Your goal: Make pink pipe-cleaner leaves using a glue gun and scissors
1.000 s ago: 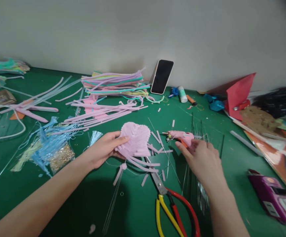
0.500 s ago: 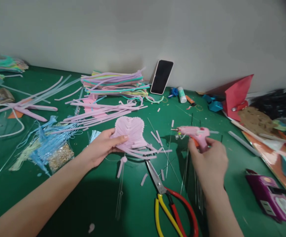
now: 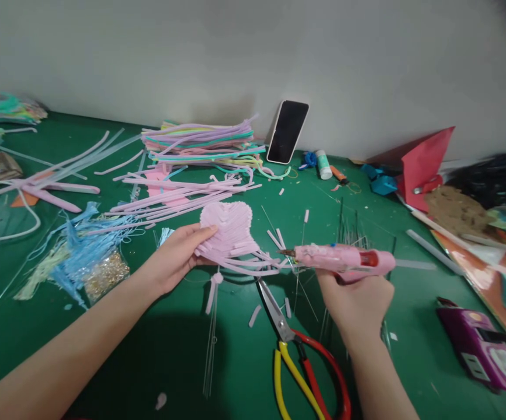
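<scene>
Left of the heart lie blue tassels (image 3: 82,245) on the green table (image 3: 148,350). The left hand (image 3: 172,262) pinches the pink heart (image 3: 229,227) by its left edge, thumb over and fingers pressed together beneath, lifting it just off the table with its loose tails trailing to the lower right. Below the heart lie the scissors (image 3: 305,367), blades pointing up at it. To the heart's right the glue gun (image 3: 340,259) is level, its nozzle just beside the tails. The right hand (image 3: 358,300) is closed round the grip; the trigger finger is hidden. This looks like the gluing step: nozzle lined up, not yet touching. It calls for a steady tip and fingers kept clear of the hot glue.
</scene>
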A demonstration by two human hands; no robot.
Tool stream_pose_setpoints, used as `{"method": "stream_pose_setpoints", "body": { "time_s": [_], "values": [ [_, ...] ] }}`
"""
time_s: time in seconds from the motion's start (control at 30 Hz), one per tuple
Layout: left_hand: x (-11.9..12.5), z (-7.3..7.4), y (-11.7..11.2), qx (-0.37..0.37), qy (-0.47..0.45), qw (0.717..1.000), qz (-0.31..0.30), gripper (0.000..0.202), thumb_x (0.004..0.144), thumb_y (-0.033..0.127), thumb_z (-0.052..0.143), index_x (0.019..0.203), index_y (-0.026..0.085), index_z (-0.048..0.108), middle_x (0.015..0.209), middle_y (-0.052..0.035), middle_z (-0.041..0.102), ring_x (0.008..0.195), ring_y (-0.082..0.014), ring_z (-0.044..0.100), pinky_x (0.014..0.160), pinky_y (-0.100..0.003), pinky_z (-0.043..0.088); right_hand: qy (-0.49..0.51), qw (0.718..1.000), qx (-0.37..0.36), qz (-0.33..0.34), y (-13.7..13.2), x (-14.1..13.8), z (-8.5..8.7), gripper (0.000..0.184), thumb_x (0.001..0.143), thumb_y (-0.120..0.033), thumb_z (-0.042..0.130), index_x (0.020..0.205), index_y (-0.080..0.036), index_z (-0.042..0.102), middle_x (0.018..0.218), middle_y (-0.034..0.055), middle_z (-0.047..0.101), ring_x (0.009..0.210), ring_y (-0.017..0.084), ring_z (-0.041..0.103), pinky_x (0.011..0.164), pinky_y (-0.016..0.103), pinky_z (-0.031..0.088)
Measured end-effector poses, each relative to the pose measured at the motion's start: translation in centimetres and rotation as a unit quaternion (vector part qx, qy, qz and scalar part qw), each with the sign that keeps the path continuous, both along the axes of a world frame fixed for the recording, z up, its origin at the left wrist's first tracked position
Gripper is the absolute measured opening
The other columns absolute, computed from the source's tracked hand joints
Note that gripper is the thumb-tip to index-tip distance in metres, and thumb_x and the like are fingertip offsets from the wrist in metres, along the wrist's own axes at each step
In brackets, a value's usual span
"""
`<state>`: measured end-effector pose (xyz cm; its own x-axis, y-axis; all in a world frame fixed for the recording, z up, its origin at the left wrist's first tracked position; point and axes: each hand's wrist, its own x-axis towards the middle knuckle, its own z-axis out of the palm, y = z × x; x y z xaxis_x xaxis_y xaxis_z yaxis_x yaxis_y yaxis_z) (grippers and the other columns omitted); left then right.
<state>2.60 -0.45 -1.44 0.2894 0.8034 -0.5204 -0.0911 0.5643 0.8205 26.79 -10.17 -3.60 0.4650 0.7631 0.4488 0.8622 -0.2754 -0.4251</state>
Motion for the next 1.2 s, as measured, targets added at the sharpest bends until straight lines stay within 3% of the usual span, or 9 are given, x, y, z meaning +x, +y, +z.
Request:
{"method": "stream_pose_setpoints", "body": {
  "time_s": [0.3, 0.47, 0.8, 1.2],
  "values": [
    [0.14, 0.24, -0.03, -0.007, 0.003, 1.000, -0.009, 0.015, 0.088, 0.017, 0.057, 0.079, 0.010, 0.068, 0.063, -0.0010, 0.065, 0.054, -0.0094, 0.062, 0.049, -0.016, 0.055, 0.037, 0.997, -0.044, 0.051, 0.13, -0.50, 0.00, 0.034, 0.073, -0.039, 0.054, 0.088, -0.017, 0.075, 0.070, 0.0083, 0.074, 0.058, 0.026, 0.068, 0.054, 0.030, 0.050],
    [0.02, 0.09, -0.09, 0.008, 0.012, 0.999, -0.029, 0.011, 0.085, 0.021, 0.063, 0.082, 0.013, 0.068, 0.066, -0.0002, 0.066, 0.056, -0.0087, 0.063, 0.048, -0.014, 0.053, 0.063, 0.993, -0.074, 0.074, 0.17, -0.20, 0.08, 0.033, 0.073, -0.039, 0.056, 0.088, -0.017, 0.076, 0.068, 0.0077, 0.074, 0.063, 0.026, 0.071, 0.059, 0.029, 0.053],
    [-0.20, 0.30, -0.30, 0.017, 0.025, 0.998, -0.046, 0.009, 0.083, 0.024, 0.065, 0.083, 0.016, 0.069, 0.068, 0.0018, 0.067, 0.055, -0.0074, 0.063, 0.045, -0.011, 0.050, 0.087, 0.987, -0.077, 0.111, 0.12, 0.34, 0.08, 0.030, 0.071, -0.031, 0.055, 0.089, -0.017, 0.075, 0.085, 0.0079, 0.076, 0.071, 0.024, 0.072, 0.064, 0.027, 0.054],
    [-0.12, 0.29, -0.28, 0.017, 0.023, 0.998, -0.055, 0.011, 0.081, 0.027, 0.067, 0.085, 0.017, 0.070, 0.067, 0.0020, 0.068, 0.056, -0.0082, 0.062, 0.045, -0.013, 0.048, 0.085, 0.984, -0.106, 0.117, 0.24, 0.23, 0.11, 0.032, 0.071, -0.031, 0.054, 0.091, -0.018, 0.075, 0.082, 0.0070, 0.076, 0.069, 0.024, 0.072, 0.061, 0.026, 0.053]
  ]
}}
